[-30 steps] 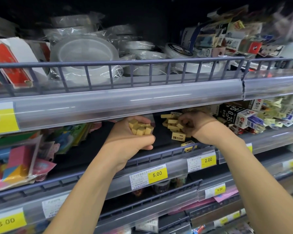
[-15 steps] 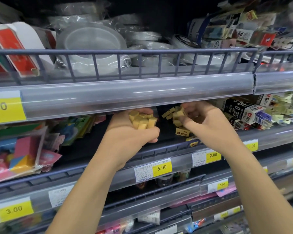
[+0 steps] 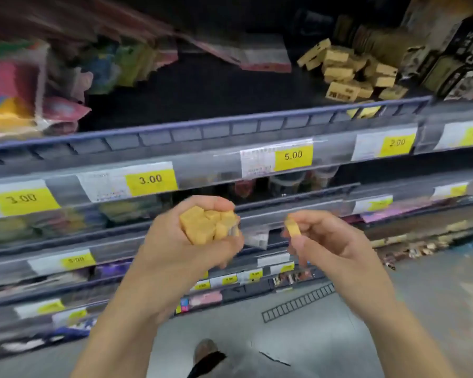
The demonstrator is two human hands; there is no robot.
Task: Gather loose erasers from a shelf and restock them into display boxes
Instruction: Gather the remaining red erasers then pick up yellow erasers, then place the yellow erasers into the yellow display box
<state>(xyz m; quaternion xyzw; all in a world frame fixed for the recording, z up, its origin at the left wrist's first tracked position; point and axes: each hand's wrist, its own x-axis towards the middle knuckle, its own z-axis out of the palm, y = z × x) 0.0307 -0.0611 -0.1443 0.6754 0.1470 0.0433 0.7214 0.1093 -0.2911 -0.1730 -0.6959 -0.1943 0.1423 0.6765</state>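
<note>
Erasers, tan blocks: a clutch (image 3: 208,226) gripped in the left hand (image 3: 186,249). One eraser (image 3: 292,227) pinched by the right hand (image 3: 328,241). Loose pile (image 3: 352,75) heaped on the shelf (image 3: 202,126), upper right.

Tiered store shelving (image 3: 230,126) is seen across the frame, each level fronted by a low blue-grey wire rail (image 3: 257,118) and a clear plastic price strip. Yellow price labels (image 3: 293,155) are clipped along the front edges, marked 3.00, 5.00 and 2.00. Colourful packets (image 3: 19,99), blurred and perhaps paper goods, are stacked at the upper shelf's left end. A pale grey floor (image 3: 434,296) is seen below, and a short ladder-like rail section (image 3: 298,304) lies on it near the bottom shelf.
</note>
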